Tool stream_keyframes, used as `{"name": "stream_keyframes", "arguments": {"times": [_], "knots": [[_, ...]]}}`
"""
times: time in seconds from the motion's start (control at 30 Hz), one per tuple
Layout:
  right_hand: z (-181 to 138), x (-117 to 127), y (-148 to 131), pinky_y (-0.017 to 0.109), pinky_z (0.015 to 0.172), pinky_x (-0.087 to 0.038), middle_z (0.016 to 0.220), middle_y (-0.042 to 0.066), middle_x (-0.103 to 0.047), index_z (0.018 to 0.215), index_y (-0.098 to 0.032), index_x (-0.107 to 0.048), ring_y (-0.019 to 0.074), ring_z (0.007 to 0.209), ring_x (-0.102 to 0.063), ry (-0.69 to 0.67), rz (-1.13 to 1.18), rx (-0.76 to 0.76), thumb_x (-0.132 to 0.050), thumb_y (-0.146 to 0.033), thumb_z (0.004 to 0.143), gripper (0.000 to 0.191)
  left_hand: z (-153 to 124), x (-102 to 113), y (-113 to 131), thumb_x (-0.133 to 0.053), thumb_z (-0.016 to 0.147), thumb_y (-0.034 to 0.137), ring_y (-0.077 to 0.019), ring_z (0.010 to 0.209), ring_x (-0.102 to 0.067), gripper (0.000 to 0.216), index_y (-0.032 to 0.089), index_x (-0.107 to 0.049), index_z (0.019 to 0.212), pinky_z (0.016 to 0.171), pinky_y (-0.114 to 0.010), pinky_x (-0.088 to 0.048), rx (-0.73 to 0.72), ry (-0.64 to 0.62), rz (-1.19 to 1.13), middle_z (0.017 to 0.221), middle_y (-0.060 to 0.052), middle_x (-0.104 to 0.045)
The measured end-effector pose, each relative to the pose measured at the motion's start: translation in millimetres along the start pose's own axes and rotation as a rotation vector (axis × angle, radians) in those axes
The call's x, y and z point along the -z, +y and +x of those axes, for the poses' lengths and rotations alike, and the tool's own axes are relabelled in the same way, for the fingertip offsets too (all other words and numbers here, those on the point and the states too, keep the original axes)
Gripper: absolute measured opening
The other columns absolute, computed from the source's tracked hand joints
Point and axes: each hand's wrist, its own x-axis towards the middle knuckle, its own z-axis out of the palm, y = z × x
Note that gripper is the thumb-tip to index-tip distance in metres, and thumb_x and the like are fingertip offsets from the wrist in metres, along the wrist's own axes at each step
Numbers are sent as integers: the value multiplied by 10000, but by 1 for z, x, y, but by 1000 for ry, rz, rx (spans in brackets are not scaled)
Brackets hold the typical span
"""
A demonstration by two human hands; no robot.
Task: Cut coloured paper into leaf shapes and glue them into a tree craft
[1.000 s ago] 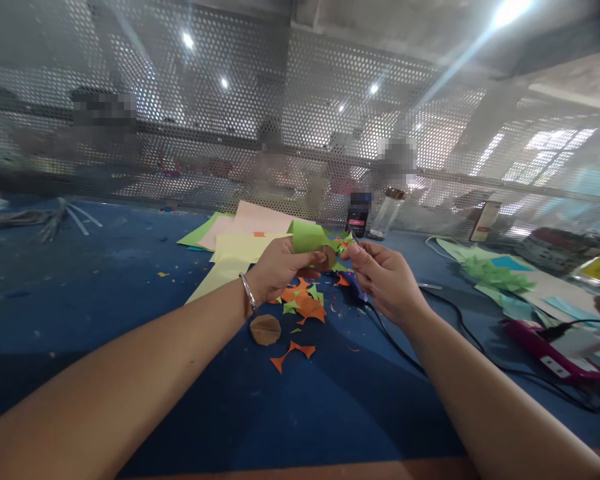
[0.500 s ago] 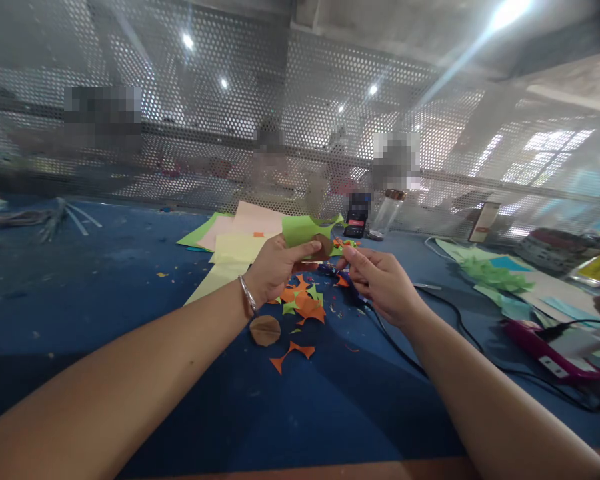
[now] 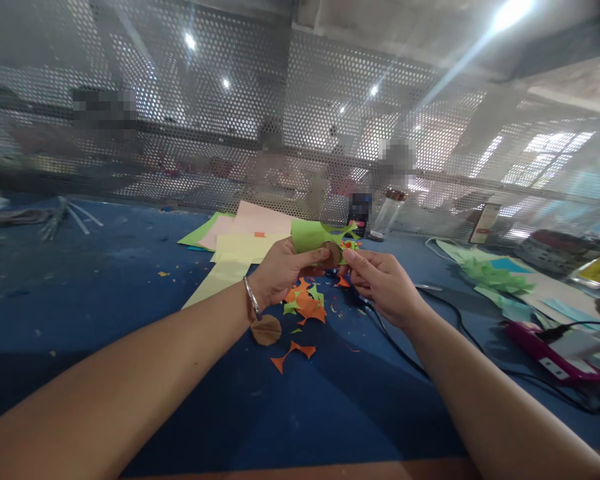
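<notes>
My left hand (image 3: 283,270) pinches a sheet of bright green paper (image 3: 307,233) together with a round brown cardboard disc (image 3: 333,253), thumb on top of the disc. The green sheet has a curved cut-out along its right side. Close against the disc's right edge, my right hand (image 3: 383,285) is closed in a pinch. What sits between those fingers is hidden. Below the hands lie orange paper scraps (image 3: 310,307) mixed with green ones. A second brown disc (image 3: 266,330) rests on the table beneath my left wrist.
Pale yellow paper (image 3: 237,250) and pink paper (image 3: 260,217) are stacked behind my left hand. A phone (image 3: 359,217) and a clear bottle (image 3: 387,217) stand at the back. To the right are a magenta power strip (image 3: 550,357), black cables and light green paper pieces (image 3: 497,272). Perforated metal screens the far side.
My left hand has moved a little right with the green paper and disc, bringing them up to my right fingers. The right hand has barely shifted.
</notes>
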Motion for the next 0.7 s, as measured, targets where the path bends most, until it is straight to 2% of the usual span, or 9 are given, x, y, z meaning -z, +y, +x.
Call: {"name": "stream_keyframes", "arguments": {"times": [0.2, 0.47, 0.7], "knots": [[-2, -1, -2, 218, 414, -97, 494, -101, -262, 717, -149, -613, 43, 443, -144, 0, 24, -18, -687, -616, 850, 491, 0, 0, -1, -857, 708, 283, -166, 834, -703, 258, 177, -766, 925, 767, -282, -547, 3, -19, -31, 954, -45, -759], [-2, 1, -4, 209, 401, -102, 482, -97, -287, 696, -149, -600, 39, 437, -163, -9, 27, -40, -706, -621, 827, 501, -2, -2, 0, -869, 703, 273, -161, 825, -698, 283, 150, -768, 936, 763, -288, -560, -1, -16, -51, 998, -75, -756], [-3, 3, -5, 204, 403, -97, 485, -95, -286, 682, -149, -595, 38, 438, -162, -30, 19, -40, -697, -616, 839, 503, -3, -2, 4, -848, 713, 287, -159, 807, -684, 267, 160, -763, 931, 724, -272, -525, -28, -21, 17, 936, -61, -750]]}}
